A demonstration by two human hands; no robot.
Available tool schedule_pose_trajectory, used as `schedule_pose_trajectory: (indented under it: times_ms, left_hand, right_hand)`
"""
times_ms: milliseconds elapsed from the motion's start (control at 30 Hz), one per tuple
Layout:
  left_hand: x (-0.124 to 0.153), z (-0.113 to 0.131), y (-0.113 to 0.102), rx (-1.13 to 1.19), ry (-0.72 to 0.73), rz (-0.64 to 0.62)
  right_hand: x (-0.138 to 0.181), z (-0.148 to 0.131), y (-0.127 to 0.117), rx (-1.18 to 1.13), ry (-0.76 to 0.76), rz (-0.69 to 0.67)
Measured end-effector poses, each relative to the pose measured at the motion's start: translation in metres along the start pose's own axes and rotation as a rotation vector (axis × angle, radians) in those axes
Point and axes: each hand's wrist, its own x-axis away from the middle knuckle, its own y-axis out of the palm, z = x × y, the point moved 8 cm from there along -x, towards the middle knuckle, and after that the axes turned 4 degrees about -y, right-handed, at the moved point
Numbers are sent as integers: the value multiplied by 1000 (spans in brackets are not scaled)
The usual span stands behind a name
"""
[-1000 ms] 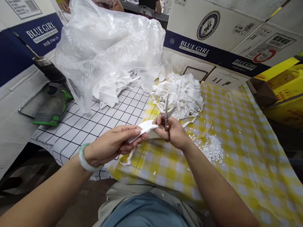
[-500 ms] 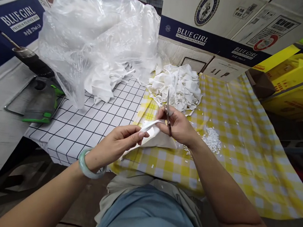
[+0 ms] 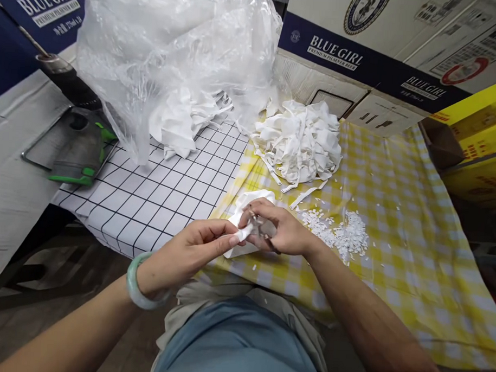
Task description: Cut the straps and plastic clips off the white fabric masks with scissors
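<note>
Between the thumb and fingers of my left hand [image 3: 201,243] is pinched the edge of a white fabric piece [image 3: 255,198]. My right hand [image 3: 290,231] is closed around small metal scissors [image 3: 266,228], smeared by motion; its fingertips also meet the fabric beside my left fingertips. The rest of the fabric hangs just above or on the yellow checked cloth; I cannot tell which. Beyond my hands lies a heap of white fabric pieces with straps [image 3: 300,144]. Many tiny white clippings [image 3: 350,233] are scattered to the right of my right hand.
A clear plastic bag [image 3: 175,37] spills white fabric pieces [image 3: 175,124] at the back left. A grey-green power drill [image 3: 76,142] lies at the left. Beer cartons [image 3: 337,75] stand behind, and yellow boxes [image 3: 481,134] at the right. The yellow checked tablecloth [image 3: 409,224] overlaps a white grid cloth [image 3: 149,215].
The view has shifted slightly left. My right hand has turned and moved lower, bringing the scissors from upright down to the fabric edge. My left hand keeps its pinch on the fabric.
</note>
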Motion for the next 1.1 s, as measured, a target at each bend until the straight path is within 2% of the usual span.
schedule_pose_trajectory:
  times_ms: [67,100,200,267,367,433,533,633,867,1100]
  left_hand:
    - [3,7,-2,-65,22,10]
    - [4,11,-3,-105,60,26]
    - [6,32,1,-186,326,142]
    - [4,40,7,-95,490,211]
    - [-15,31,20,145,473,227]
    - [-27,21,29,178,405,251]
    - [-38,16,43,34,396,287]
    - [-42,16,59,-110,452,276]
    - [-51,10,83,-287,514,240]
    - [-55,9,90,-374,509,235]
  right_hand:
    - [-8,2,-4,3,11,-3]
    - [-9,5,-6,-20,29,45]
    - [-1,13,-4,-171,106,287]
    - [13,19,11,-293,167,404]
    - [38,24,30,-364,265,457]
    - [56,20,21,-197,303,478]
    - [82,5,-8,230,344,461]
    - [100,-2,-24,463,400,364]
    - [121,7,-24,530,526,274]
    - [125,11,-27,523,513,276]
